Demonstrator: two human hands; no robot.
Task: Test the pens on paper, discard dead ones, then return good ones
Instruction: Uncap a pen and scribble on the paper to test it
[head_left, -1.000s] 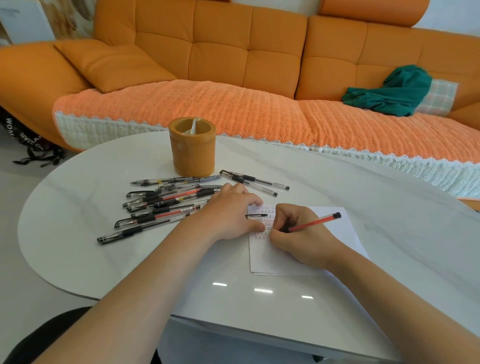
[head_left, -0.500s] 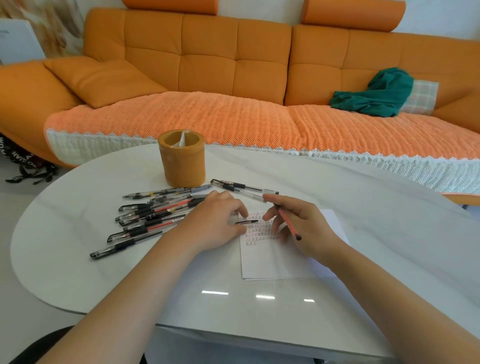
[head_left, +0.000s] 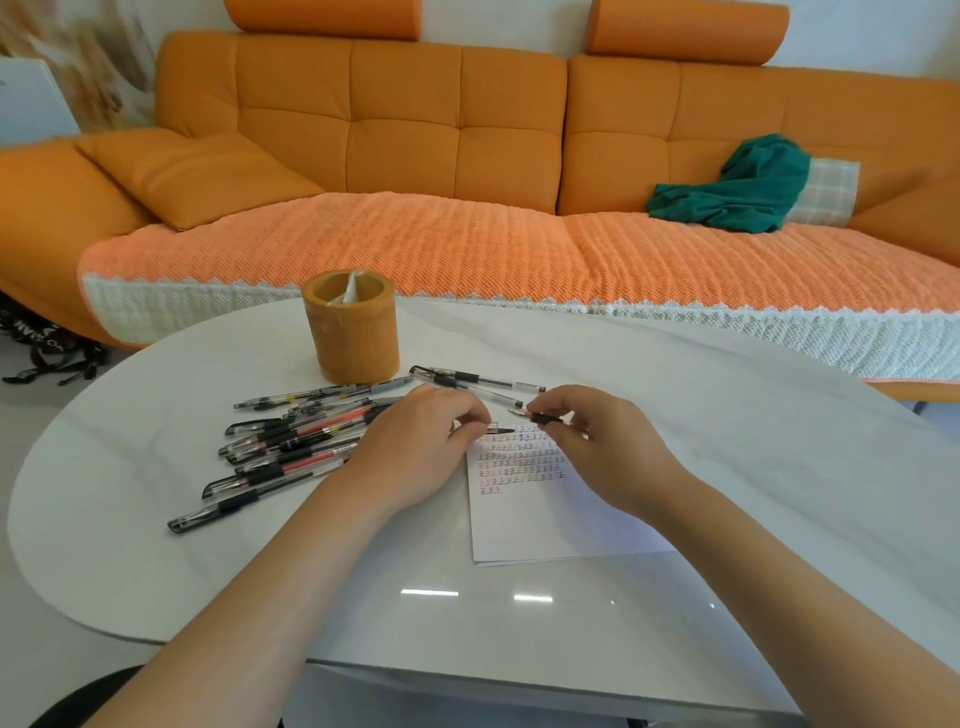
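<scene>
In the head view, the right hand (head_left: 597, 441) is not writing any more. A second ago it pushed the pen (head_left: 543, 417) on the paper (head_left: 519, 525). Now it pinches the pen just above the paper, with the tip pointing to 9 o'clock. The left hand (head_left: 426, 447) pinches the cap (head_left: 498, 430). Tip and cap are near but not touching. We think this pen's test is over and the cap goes on next. Red marks show on the paper, so we think the pen works. On the desk (head_left: 727, 493), the pile of pens (head_left: 291, 441) lies at 9 o'clock from the paper and the cup (head_left: 353, 332) at 11 o'clock.
</scene>
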